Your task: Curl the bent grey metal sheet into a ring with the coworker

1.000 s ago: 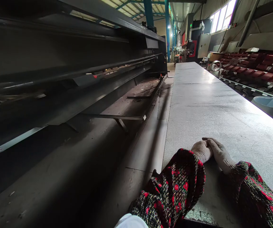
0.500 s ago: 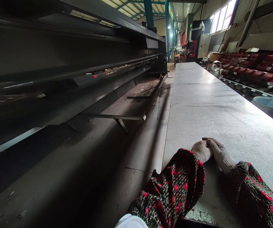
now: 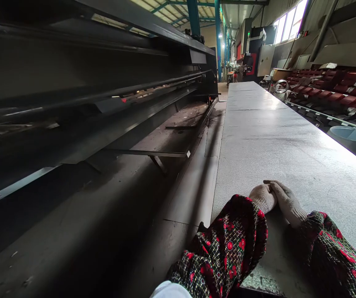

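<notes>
My left hand (image 3: 262, 198), in a pale knitted glove, rests at the near end of a long, flat grey metal sheet (image 3: 267, 153). My right hand (image 3: 289, 205), gloved the same way, folds over it, fingers closed together against the left one. The left fingers are tucked under and hidden. Neither hand shows a tool or part. Dark sleeve covers with red floral spots, the left one (image 3: 227, 248) and the right one (image 3: 335, 252), reach up to the gloves.
A long dark machine (image 3: 103, 82) runs along the left, with a bracket bar (image 3: 153, 153) jutting out low down. Red stacked parts (image 3: 345, 82) and a grey round bin (image 3: 351, 138) stand right of the sheet. A red and black machine (image 3: 249, 66) stands beyond its far end.
</notes>
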Demonstrator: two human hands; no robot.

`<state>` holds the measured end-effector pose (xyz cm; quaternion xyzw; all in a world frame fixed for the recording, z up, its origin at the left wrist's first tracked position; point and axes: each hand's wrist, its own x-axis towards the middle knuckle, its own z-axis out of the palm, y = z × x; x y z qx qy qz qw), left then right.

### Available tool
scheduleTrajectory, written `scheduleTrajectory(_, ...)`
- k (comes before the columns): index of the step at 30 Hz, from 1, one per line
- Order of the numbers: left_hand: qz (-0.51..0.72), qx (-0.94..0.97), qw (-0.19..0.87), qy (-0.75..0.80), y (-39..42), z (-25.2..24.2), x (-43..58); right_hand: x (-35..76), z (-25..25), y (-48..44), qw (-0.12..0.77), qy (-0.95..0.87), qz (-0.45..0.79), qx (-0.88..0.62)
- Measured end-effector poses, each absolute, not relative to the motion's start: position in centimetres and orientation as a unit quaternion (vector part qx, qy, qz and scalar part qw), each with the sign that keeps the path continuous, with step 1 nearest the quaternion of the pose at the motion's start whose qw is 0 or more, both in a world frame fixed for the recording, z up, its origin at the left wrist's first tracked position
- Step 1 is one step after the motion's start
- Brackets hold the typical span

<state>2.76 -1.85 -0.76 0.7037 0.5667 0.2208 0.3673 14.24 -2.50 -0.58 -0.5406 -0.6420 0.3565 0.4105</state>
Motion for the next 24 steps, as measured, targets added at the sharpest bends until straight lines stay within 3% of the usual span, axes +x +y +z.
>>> scheduleTrajectory(24,0.221,0.700,0.379,0.564,-1.67,-1.34,2.78,14.16,-0.64,-2.48,0.408,-0.643,0.356,-0.542)
